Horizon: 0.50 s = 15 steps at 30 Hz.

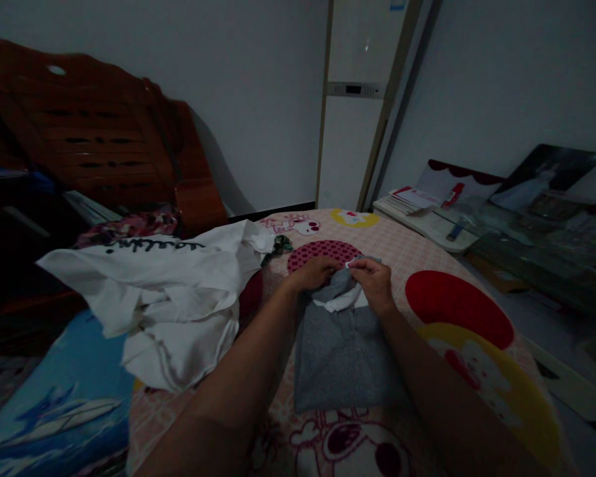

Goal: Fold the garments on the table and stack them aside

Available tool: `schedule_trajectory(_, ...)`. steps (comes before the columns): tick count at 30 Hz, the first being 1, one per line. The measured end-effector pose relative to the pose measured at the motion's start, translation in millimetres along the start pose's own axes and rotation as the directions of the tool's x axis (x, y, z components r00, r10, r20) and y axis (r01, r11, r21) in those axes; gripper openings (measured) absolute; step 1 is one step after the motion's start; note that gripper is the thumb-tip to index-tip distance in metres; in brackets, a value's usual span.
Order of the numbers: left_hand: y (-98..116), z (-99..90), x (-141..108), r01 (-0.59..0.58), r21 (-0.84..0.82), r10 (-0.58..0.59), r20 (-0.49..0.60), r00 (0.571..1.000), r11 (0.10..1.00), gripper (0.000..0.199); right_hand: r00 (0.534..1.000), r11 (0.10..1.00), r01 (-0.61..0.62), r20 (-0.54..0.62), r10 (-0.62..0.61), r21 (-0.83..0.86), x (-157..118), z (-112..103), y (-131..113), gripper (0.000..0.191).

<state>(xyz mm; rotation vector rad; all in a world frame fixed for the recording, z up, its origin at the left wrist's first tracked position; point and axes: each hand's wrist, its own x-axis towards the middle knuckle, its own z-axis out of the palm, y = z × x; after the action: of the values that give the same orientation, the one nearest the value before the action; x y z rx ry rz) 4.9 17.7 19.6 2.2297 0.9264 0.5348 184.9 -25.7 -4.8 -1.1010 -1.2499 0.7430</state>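
A grey knitted garment (347,358) lies flat and folded on the patterned cloth in front of me, with white fabric (340,303) showing at its top. My right hand (376,281) pinches a small white edge at the garment's upper end between thumb and fingers. Just left of it, my left hand (318,272) has its fingers bent closed on the grey fabric at the same end; its fingertips are partly hidden. A crumpled white garment (189,285) with dark lettering lies to the left of my left forearm.
The pink patterned cloth (387,245) covers a rounded surface. A carved wooden chair (104,146) stands back left, with blue printed fabric (74,397) below. At right are a glass-topped stand (526,245), papers (412,199) and a framed picture (546,175). A tall white cabinet-like unit (352,146) stands behind.
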Motion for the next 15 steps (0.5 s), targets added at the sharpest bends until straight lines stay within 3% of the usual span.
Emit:
schedule_trajectory(6,-5.9,-0.3,-0.8,0.060,-0.201,-0.044,0.081,0.996,0.978,0.018,0.999,0.998,0.038,0.012,-0.037,-0.056,0.2,-0.8,-0.9,0.022)
schedule_trajectory(11,-15.9,-2.6,-4.4,0.231,-0.504,-0.220,0.082,0.972,0.832,0.006,0.998,0.989,0.060,0.029,-0.056,-0.138,-0.7,-0.2,0.4,0.024)
schedule_trajectory(15,-23.3,-2.1,-5.9,0.236,-0.618,-0.270,0.041,0.962,0.750,0.010,0.996,0.967,0.088,0.027,-0.084,-0.238,-1.9,-0.3,1.5,0.023)
